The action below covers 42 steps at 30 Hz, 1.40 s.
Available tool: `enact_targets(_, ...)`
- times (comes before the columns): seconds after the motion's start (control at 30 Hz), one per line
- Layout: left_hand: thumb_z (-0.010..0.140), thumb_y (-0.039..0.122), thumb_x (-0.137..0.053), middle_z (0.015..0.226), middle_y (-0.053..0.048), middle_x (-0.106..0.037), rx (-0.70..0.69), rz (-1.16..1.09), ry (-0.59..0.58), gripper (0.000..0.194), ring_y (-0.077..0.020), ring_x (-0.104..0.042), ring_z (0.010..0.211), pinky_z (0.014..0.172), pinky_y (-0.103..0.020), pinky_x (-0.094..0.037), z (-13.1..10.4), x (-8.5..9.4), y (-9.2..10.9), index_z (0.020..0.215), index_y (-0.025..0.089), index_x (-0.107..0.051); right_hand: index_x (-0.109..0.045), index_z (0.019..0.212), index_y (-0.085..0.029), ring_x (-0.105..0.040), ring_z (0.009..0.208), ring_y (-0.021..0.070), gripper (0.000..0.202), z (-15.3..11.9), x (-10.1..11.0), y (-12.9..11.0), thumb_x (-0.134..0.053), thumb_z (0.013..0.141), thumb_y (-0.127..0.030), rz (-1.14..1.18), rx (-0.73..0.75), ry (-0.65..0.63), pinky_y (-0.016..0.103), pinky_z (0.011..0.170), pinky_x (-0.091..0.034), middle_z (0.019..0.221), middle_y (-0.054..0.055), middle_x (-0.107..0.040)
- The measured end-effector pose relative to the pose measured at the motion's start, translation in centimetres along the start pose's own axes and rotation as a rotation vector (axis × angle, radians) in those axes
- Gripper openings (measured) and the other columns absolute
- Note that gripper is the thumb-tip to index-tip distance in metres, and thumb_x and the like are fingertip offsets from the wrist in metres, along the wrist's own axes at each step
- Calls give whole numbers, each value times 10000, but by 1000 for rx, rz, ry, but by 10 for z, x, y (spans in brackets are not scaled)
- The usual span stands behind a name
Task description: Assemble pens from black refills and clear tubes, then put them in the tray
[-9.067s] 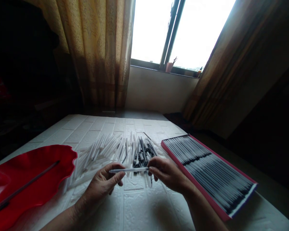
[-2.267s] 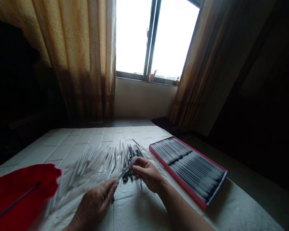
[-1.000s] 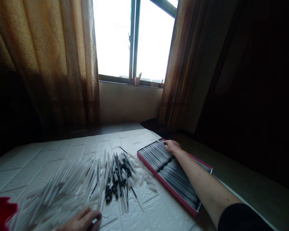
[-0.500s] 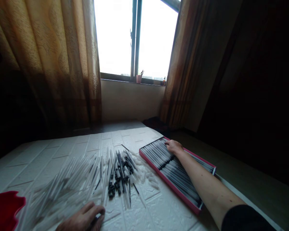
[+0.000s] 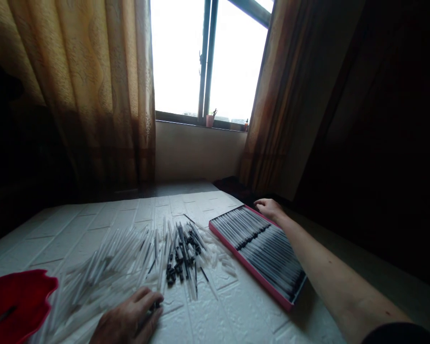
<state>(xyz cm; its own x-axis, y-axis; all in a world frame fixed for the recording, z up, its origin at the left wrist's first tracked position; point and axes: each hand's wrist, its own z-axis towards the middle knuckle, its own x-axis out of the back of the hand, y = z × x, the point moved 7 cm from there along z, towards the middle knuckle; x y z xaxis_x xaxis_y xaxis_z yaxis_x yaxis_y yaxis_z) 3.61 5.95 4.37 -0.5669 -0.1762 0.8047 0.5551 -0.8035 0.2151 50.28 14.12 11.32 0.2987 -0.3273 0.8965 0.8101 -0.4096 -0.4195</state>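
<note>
My left hand [image 5: 131, 315] rests near the table's front edge with its fingers curled round something dark, too small to make out. Beyond it lies a loose pile of clear tubes [image 5: 120, 248], and beside them several black-and-clear pen-like sticks [image 5: 182, 251]. A pink-edged tray [image 5: 251, 275] on the right holds two rows of similar sticks laid side by side. My right hand [image 5: 268, 208] hovers at the tray's far right edge, fingers bent together; whether anything is between them is hidden.
A red scalloped dish [image 5: 25, 301] stands at the front left. Small whitish pieces [image 5: 225, 263] lie between the pile and the tray. The white brick-patterned table [image 5: 93, 215] ends before a curtained window, with a pink cup [image 5: 209, 120] on its sill.
My right hand has moved off the sticks in the tray to beyond its far right edge. My left hand keeps its curled pose. The view has shifted slightly.
</note>
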Motion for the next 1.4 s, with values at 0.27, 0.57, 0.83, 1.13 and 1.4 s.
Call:
enact_targets(0.27, 908, 177, -505, 868, 6, -727, 131, -33, -74, 195, -176, -742, 729, 632, -227, -561, -1, -6, -1, 917, 276, -673, -723, 1055, -180, -693, 927, 189, 237, -58, -44, -103, -521, 931, -179, 184, 298, -72, 280, 839, -525, 1004, 52, -755)
enact_targets(0.57, 868, 133, -510, 949, -53, -756, 175, -73, 73, 246, -202, -756, 810, 705, -268, -603, -4, -5, -17, 1010, 240, -680, -745, 1040, -242, -683, 957, 173, 247, -151, -108, -199, -544, 905, -191, 201, 577, -88, 225, 851, -483, 1054, 30, -750)
enact_targets(0.83, 859, 130, -504, 863, -31, -757, 176, -85, 113, 189, -199, -748, 768, 706, -282, -601, -3, -1, -15, 955, 227, -634, -710, 1103, -244, -625, 1073, 218, 257, -155, -126, -232, -566, 891, -239, -15, 653, -124, 279, 897, -460, 1142, 68, -697)
enact_targets(1.13, 848, 134, -509, 881, -50, -762, 156, -51, 106, 175, -206, -751, 782, 699, -285, -598, -1, 2, -11, 949, 223, -621, -748, 958, -126, -664, 1005, 313, 286, -133, -149, -261, -603, 835, -340, -196, 537, -166, 352, 801, -497, 1050, 189, -713)
enact_targets(1.4, 854, 124, -506, 864, -48, -754, 125, -62, 102, 167, -216, -749, 765, 672, -298, -600, -1, 1, -10, 937, 217, -618, -721, 944, -124, -681, 932, 319, 237, -136, -119, -233, -550, 860, -266, -73, 425, -147, 372, 754, -486, 1006, 203, -723)
